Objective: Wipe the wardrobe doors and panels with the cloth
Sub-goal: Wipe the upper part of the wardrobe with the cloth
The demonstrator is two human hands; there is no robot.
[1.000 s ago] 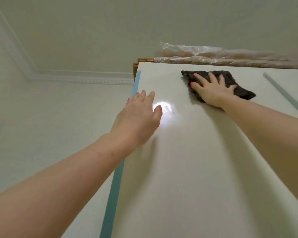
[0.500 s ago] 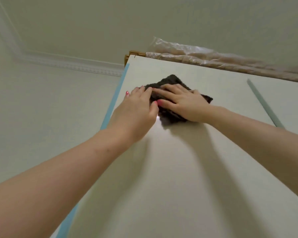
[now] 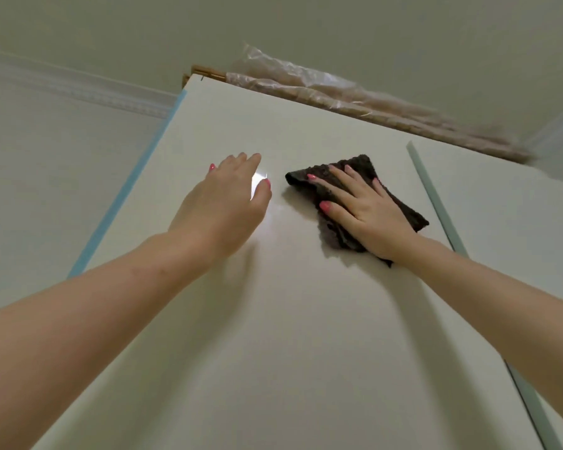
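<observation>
My right hand (image 3: 368, 216) lies flat on the cloth (image 3: 363, 203), fingers straight and spread, palm pressing it against the door (image 3: 290, 319); nothing is curled round it, so this is a press, not a clench. I judge the spread is there to load as much of the cloth as possible, so it drags evenly and does not bunch under one finger. The cloth is dark and rumpled, and sticks out past my fingertips, above them, and to the right of my palm.

To the left of that press, a little apart from it, my left hand (image 3: 228, 203) is laid against the same door, fingers straight and holding nothing. I take it as a brace: it steadies me while I reach high and keeps the door from giving under the wiping hand. Between the two hands a bright glare (image 3: 257, 183) sits on the panel, which tells me the surface is glossy and will show streaks.

Just right of the cloth runs a pale strip (image 3: 436, 206), the seam to the next door (image 3: 517, 238). Above the cloth the door ends, and plastic-wrapped rolls (image 3: 338, 95) lie on top of the wardrobe. Far left of the brace is the blue edge (image 3: 124, 196).

The area below my hands looks not yet reached in this pass, though I cannot tell wiped from unwiped.
</observation>
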